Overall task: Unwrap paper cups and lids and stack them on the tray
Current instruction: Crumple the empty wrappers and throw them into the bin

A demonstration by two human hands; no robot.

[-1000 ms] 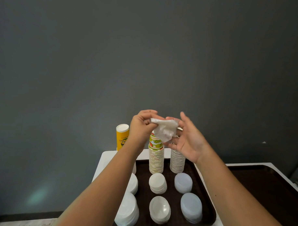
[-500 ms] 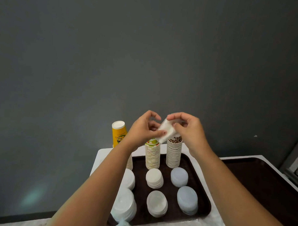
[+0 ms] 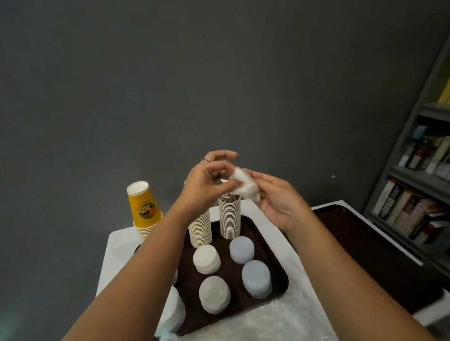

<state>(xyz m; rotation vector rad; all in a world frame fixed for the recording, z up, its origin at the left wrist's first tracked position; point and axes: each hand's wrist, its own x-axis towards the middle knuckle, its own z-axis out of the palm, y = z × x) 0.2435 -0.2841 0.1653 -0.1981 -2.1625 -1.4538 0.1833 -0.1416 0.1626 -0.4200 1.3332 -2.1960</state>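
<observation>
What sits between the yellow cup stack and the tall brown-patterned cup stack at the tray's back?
In the head view, another cup stack, its top hidden behind the left hand.

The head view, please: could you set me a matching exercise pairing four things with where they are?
Things:
1. yellow cup
2. crumpled wrapper
3. bluish lid stack
4. books

Places:
A. on the shelves at right
B. upside down atop a cup stack, left of the brown tray
C. near right part of the tray
D. between both hands

Pairs: 1-B, 2-D, 3-C, 4-A
</observation>
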